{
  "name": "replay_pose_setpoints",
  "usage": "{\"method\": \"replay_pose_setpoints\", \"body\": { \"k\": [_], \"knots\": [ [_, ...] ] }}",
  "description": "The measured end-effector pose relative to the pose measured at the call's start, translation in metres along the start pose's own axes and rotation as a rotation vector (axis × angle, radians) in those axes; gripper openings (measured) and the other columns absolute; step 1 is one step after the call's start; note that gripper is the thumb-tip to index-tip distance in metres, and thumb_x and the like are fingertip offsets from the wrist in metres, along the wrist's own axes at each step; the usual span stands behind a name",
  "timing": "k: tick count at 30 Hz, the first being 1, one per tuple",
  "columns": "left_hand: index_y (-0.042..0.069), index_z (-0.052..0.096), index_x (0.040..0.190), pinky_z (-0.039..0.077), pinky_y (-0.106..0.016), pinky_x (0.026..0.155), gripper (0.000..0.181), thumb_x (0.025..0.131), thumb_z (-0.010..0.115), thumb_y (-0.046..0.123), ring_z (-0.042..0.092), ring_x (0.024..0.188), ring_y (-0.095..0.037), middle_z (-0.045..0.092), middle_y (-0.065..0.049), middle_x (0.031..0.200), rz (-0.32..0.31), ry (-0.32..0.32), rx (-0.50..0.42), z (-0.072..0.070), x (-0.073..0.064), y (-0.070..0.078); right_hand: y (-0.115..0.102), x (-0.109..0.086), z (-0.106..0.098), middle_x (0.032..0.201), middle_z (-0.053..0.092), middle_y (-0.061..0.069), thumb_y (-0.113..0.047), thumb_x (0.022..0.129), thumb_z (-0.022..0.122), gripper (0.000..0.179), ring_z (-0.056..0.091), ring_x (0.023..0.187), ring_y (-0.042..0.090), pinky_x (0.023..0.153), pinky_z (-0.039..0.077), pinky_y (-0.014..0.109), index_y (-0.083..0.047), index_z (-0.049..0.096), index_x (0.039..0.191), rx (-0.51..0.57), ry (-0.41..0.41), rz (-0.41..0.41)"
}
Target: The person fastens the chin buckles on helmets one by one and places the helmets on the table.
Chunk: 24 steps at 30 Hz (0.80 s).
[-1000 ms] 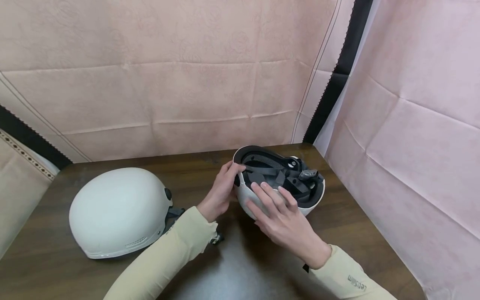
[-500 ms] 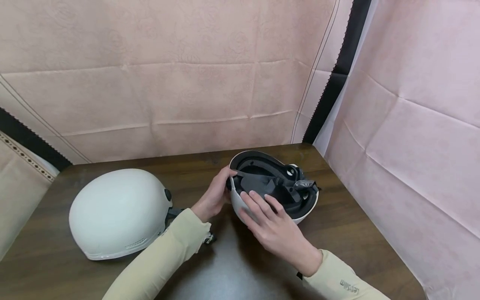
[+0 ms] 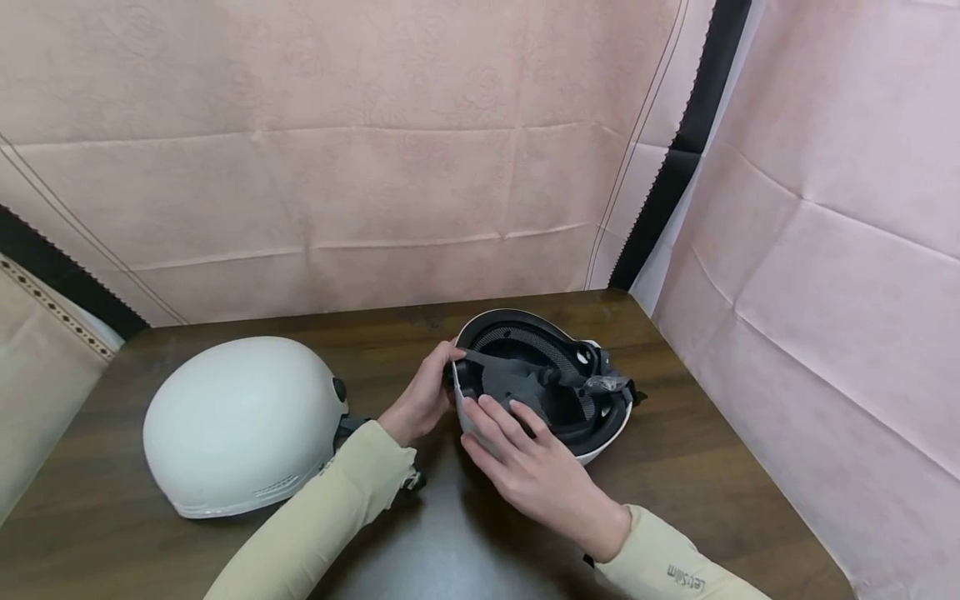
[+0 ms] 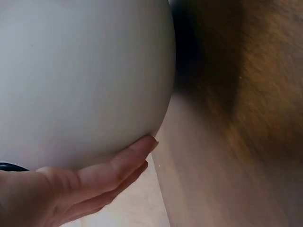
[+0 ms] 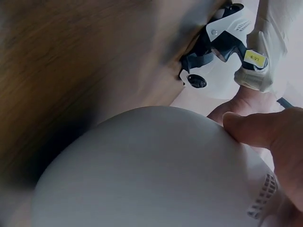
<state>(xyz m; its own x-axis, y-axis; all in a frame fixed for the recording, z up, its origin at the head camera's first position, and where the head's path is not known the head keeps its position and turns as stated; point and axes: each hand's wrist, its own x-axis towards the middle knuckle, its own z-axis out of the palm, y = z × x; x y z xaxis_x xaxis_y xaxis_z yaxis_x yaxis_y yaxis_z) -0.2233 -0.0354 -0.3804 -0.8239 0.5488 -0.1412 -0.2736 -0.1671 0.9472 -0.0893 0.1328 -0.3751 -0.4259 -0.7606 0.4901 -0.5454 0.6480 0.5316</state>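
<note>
brown desk [image 3: 720,492] is spreading beneath. nearest, the right hand [image 3: 534,477] is resting straight fingers on the upturned helmet [image 3: 555,375], right of centre; the left hand [image 3: 420,398] is gripping its left rim. further left, the other helmet [image 3: 240,425] is sitting dome-up; pink cloth [image 3: 337,183] is hanging behind.

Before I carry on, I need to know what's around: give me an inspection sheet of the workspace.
Surface: dark brown wood-grain table.
Job's things: rounded white hard-shell helmet, opening upward, dark lining showing; table contact unclear.
Clutter: second rounded white hard-shell helmet, opening down, on the left.
Hands: left hand grips the first helmet's left edge; right hand grips its near side.
Cables: nothing seen for certain.
Surroundings: pale pink patterned sheets behind and right.
</note>
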Motion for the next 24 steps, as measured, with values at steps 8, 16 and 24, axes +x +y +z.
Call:
{"method": "replay_pose_setpoints", "body": {
  "k": [8, 16, 24],
  "knots": [
    [0.005, 0.032, 0.148, 0.02, -0.042, 0.114, 0.055, 0.096, 0.029, 0.024, 0.033, 0.13, -0.026, 0.03, -0.012, 0.15, 0.085, -0.022, -0.106, -0.005, 0.003, -0.003, -0.004, 0.0, -0.003, 0.155, 0.029, 0.018, -0.029, 0.102, 0.043, 0.036, 0.027, 0.142, 0.032, 0.109, 0.028, 0.049, -0.014, 0.058, 0.13, 0.073, -0.098, 0.011],
    [-0.003, 0.034, 0.143, 0.02, -0.04, 0.113, 0.056, 0.093, 0.03, 0.021, 0.034, 0.125, -0.024, 0.032, -0.015, 0.146, 0.051, -0.019, -0.179, -0.01, 0.004, -0.006, -0.003, 0.0, -0.008, 0.155, 0.029, 0.018, -0.05, 0.089, 0.06, 0.058, 0.03, 0.141, 0.032, 0.108, 0.029, 0.049, -0.013, 0.055, 0.134, 0.128, -0.069, 0.056],
    [-0.004, 0.033, 0.141, 0.023, -0.038, 0.113, 0.053, 0.095, 0.029, 0.021, 0.039, 0.12, -0.023, 0.034, -0.015, 0.141, 0.009, -0.009, -0.196, -0.017, 0.005, -0.003, 0.002, -0.001, -0.016, 0.156, 0.027, 0.017, -0.049, 0.091, 0.06, 0.056, 0.029, 0.141, 0.032, 0.108, 0.027, 0.05, -0.015, 0.054, 0.135, 0.18, -0.066, 0.084]
  ]
}}
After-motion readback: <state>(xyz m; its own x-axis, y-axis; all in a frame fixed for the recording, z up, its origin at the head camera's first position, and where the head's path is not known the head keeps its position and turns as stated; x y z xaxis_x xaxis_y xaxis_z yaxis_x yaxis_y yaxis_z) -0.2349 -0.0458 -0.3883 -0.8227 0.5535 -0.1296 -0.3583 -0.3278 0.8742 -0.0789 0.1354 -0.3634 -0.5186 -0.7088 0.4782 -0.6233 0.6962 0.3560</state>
